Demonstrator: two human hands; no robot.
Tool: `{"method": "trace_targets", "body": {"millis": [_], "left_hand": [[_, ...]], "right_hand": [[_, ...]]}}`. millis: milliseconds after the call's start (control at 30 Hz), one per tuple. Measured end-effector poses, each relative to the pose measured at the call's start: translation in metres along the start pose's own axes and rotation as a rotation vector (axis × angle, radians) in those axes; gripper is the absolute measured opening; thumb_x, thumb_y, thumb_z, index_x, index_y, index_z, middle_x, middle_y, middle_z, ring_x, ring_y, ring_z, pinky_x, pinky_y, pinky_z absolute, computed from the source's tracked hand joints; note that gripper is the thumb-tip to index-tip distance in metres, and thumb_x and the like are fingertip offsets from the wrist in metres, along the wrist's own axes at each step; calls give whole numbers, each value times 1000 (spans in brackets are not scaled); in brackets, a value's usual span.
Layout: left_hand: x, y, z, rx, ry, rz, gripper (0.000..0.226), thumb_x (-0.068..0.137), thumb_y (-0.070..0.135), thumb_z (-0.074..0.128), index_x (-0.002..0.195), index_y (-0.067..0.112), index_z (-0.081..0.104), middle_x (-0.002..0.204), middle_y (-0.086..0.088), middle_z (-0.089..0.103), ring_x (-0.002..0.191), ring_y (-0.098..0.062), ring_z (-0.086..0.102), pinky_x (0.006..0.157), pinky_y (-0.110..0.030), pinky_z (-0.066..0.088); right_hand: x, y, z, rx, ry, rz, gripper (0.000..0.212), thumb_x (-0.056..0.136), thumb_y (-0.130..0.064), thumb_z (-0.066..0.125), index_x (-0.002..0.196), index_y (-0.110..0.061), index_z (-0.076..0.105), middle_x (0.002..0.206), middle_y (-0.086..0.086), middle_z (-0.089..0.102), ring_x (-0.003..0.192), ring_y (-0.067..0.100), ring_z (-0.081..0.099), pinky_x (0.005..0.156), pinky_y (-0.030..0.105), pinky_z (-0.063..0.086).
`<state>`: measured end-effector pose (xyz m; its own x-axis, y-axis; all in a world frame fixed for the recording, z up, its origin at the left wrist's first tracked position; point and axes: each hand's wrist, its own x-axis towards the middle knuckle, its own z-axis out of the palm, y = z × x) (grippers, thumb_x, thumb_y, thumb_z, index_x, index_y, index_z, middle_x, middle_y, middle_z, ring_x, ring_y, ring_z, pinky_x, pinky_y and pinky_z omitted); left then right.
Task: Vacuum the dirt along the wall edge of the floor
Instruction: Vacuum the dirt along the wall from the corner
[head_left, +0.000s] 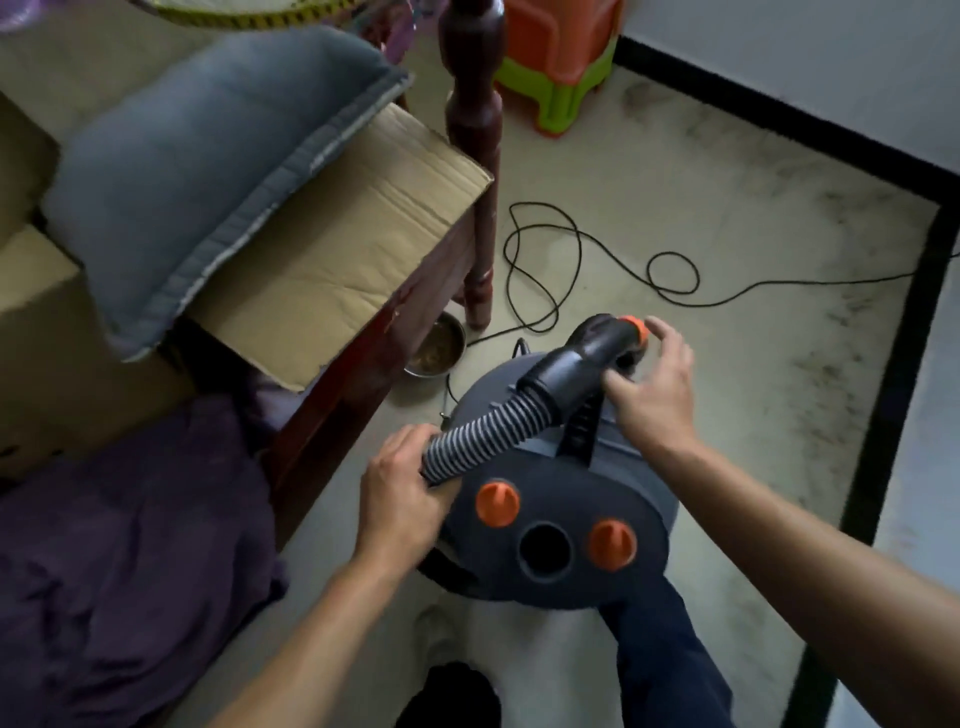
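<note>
A grey canister vacuum (561, 499) with two orange knobs and a round open port stands on the floor in front of me. My left hand (402, 483) is closed around the striped ribbed hose (478, 441) near its lower end. The hose runs up to a black curved handle (587, 358) with an orange collar. My right hand (654, 389) rests against that handle, fingers partly spread, thumb under it. Dark dirt streaks (841, 332) lie on the pale floor beside the black skirting (904, 322) of the right wall.
A black power cord (566, 265) loops over the floor ahead. A wooden bed (363, 358) with cardboard, a grey cushion and purple cloth fills the left. A metal bowl (436, 348) sits by the bedpost (475, 156). An orange-green stool (561, 57) stands at the far wall.
</note>
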<state>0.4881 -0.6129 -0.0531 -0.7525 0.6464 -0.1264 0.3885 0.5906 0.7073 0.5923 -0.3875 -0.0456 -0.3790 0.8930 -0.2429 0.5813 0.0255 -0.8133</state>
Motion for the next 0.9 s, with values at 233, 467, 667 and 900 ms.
{"method": "trace_targets", "body": {"millis": [233, 467, 667, 900], "left_hand": [[-81, 6, 21, -63, -182, 35, 22, 71, 9, 71, 89, 13, 58, 85, 1, 57, 83, -25, 54, 71, -45, 45], [-82, 15, 57, 97, -706, 182, 79, 60, 67, 75, 126, 30, 49, 115, 12, 51, 109, -10, 48, 94, -33, 42], [-53, 23, 72, 141, -457, 112, 44, 80, 67, 56, 103, 29, 58, 97, 9, 62, 92, -18, 61, 80, -37, 50], [-29, 28, 92, 570, -325, 69, 28, 89, 49, 58, 90, 22, 54, 95, -1, 66, 91, -28, 62, 75, -37, 49]], "right_hand": [[-42, -25, -2, 955, -276, 723, 30, 87, -34, 70, 101, -11, 58, 76, 9, 67, 63, 19, 62, 72, 33, 55], [-51, 27, -73, 734, -215, 559, 16, 84, -7, 66, 87, -11, 50, 64, 4, 55, 51, 16, 57, 60, 32, 52], [-51, 77, -117, 185, -204, 355, 21, 80, 1, 64, 96, -6, 53, 65, 9, 56, 48, 19, 58, 51, 28, 52], [-51, 116, -94, -182, -368, 205, 27, 76, -11, 77, 83, -16, 52, 64, 5, 59, 48, 17, 58, 47, 29, 52]]}}
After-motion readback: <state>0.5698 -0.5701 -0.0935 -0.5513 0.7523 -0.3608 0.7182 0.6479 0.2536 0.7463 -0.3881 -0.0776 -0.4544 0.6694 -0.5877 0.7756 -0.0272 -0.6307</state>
